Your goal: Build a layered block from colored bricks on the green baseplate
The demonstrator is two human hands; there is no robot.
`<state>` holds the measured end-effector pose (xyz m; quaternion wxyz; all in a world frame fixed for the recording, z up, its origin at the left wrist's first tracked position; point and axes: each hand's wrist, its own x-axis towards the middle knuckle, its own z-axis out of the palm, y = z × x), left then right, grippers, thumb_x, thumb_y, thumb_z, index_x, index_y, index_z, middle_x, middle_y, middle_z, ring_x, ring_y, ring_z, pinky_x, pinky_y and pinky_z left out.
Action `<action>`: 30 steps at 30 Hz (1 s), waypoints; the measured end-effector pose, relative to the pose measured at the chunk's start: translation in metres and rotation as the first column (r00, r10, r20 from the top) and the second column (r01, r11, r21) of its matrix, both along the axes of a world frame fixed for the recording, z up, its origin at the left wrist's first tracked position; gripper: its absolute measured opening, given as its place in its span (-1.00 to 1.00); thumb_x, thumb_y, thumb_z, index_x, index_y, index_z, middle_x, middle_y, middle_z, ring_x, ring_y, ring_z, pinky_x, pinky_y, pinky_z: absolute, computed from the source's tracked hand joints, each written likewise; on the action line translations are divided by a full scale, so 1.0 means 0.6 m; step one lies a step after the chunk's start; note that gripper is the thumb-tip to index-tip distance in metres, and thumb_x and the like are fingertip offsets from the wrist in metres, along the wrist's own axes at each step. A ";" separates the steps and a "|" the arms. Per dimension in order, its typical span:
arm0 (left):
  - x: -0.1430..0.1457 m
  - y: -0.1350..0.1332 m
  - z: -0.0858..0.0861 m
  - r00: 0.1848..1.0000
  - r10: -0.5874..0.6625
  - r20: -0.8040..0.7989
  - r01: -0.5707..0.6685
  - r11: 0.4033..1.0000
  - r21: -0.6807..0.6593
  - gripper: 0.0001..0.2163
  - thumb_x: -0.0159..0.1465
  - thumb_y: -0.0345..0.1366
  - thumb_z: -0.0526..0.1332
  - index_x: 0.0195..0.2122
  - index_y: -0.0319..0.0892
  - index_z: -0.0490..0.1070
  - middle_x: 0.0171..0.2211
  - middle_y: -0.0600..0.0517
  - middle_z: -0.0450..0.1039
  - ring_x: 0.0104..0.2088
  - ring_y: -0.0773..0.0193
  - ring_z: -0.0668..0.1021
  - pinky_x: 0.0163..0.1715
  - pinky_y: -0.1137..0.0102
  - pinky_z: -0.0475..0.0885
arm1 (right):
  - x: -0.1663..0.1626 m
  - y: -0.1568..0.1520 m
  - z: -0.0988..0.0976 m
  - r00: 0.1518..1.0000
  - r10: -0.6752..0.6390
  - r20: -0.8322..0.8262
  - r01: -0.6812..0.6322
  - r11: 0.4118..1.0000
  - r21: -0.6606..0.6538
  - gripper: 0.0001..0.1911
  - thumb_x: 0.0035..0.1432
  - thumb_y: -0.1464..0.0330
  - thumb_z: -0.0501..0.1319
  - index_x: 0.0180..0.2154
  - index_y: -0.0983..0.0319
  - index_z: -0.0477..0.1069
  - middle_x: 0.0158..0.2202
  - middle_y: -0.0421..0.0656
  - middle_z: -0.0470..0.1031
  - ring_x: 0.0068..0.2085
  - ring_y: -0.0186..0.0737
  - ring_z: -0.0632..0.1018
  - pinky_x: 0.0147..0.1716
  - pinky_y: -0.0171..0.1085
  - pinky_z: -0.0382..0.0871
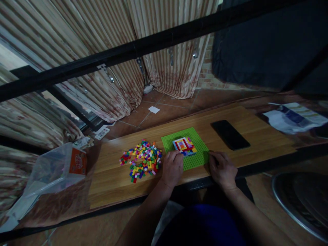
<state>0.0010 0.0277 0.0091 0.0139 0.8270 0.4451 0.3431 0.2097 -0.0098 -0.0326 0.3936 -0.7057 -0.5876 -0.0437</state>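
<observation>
A green studded baseplate (167, 141) lies on the wooden board in front of me. On its middle sits a small layered build of toy bricks (184, 146), with red, white, yellow, pink and blue pieces. My left hand (173, 167) rests at the plate's near left side, its fingers curled against the near left corner of the build; what the fingertips hold, if anything, is hidden. At the plate's right corner, my right hand (222, 169) has thumb and fingers closed at the edge of the plate. Left of the plate spreads a pile of loose toy bricks (146, 155) in many colours.
A black phone-like slab (230, 134) lies on the wooden board (107, 181) at right. Beyond it are white and blue packaging (294, 116). A clear plastic tub (51, 171) with an orange label stands at far left. A dark metal bar (153, 44) crosses before curtains.
</observation>
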 end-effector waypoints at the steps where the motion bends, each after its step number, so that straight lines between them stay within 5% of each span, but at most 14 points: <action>1: 0.000 0.000 -0.001 1.000 -0.004 0.000 0.004 1.000 0.005 -0.87 0.32 -0.40 0.09 -0.27 -0.16 0.43 -0.23 -0.01 0.47 -0.20 0.25 0.47 -0.15 0.30 0.44 | 0.000 0.000 0.000 1.000 -0.001 0.002 0.001 1.000 0.000 -0.72 0.24 0.26 0.08 -0.21 0.22 0.51 -0.20 -0.09 0.55 -0.25 -0.20 0.55 -0.31 -0.31 0.36; 16: 0.006 -0.003 -0.014 0.999 0.020 -0.046 -0.019 1.000 0.008 -0.85 0.32 -0.41 0.07 -0.25 -0.18 0.44 -0.20 -0.02 0.48 -0.18 0.27 0.48 -0.14 0.34 0.46 | 0.008 -0.001 -0.011 0.999 -0.026 0.047 0.026 1.000 -0.010 -0.66 0.23 0.20 0.06 -0.22 0.23 0.53 -0.22 -0.08 0.54 -0.29 -0.18 0.53 -0.38 -0.30 0.31; 20: 0.002 -0.019 -0.002 0.997 0.065 -0.033 -0.065 0.998 -0.001 -0.81 0.32 -0.38 0.09 -0.10 -0.16 0.42 -0.12 -0.03 0.47 -0.11 0.24 0.48 -0.09 0.30 0.45 | 0.008 -0.002 -0.008 0.998 -0.022 0.053 0.023 0.999 -0.025 -0.65 0.22 0.20 0.05 -0.21 0.24 0.53 -0.22 -0.07 0.54 -0.28 -0.17 0.53 -0.40 -0.30 0.30; 30: -0.137 -0.086 0.002 0.915 0.391 0.096 -0.380 0.918 -0.114 -0.77 0.28 -0.43 0.10 -0.07 -0.13 0.41 -0.09 -0.06 0.43 -0.07 0.20 0.47 -0.04 0.25 0.42 | 0.009 -0.003 -0.005 0.996 -0.027 0.082 0.027 1.000 -0.008 -0.65 0.21 0.23 0.07 -0.21 0.27 0.54 -0.24 -0.06 0.54 -0.29 -0.17 0.52 -0.41 -0.29 0.28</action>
